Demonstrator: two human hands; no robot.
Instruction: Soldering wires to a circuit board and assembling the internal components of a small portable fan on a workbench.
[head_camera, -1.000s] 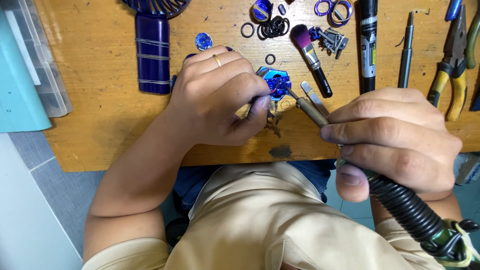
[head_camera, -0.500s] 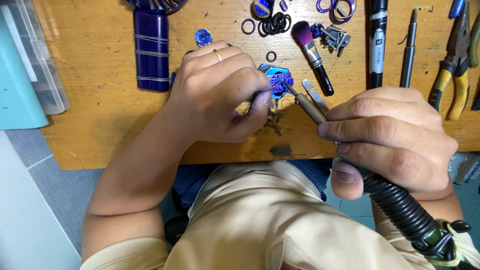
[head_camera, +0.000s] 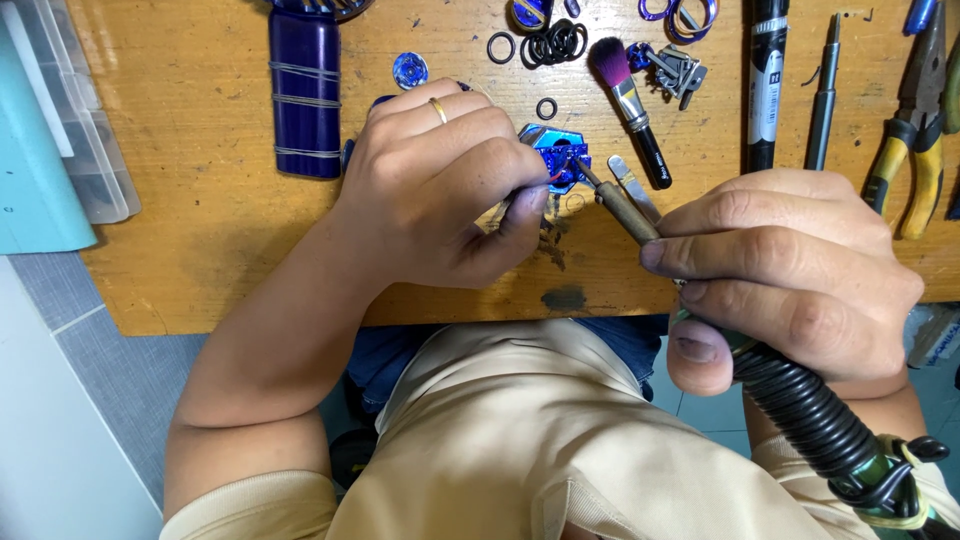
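My left hand (head_camera: 440, 185), with a ring on one finger, pinches a small shiny blue part (head_camera: 556, 156) against the wooden table (head_camera: 200, 230). Thin wire shows at the fingertips. My right hand (head_camera: 790, 275) grips a soldering iron (head_camera: 625, 210) by its handle. The iron's tip touches the blue part. A coiled black cable (head_camera: 810, 420) runs from the handle toward my lap.
A dark blue cylinder (head_camera: 305, 90) lies at the back left. Black rings (head_camera: 550, 42), a purple-tipped brush (head_camera: 630, 95), a black pen (head_camera: 767, 80), a screwdriver (head_camera: 825, 90) and yellow-handled pliers (head_camera: 915, 150) lie behind my hands. Teal and clear boxes (head_camera: 60, 150) sit far left.
Both hands hold nearly the same pose. The view has shifted slightly, and the iron's tip stays at the blue part.
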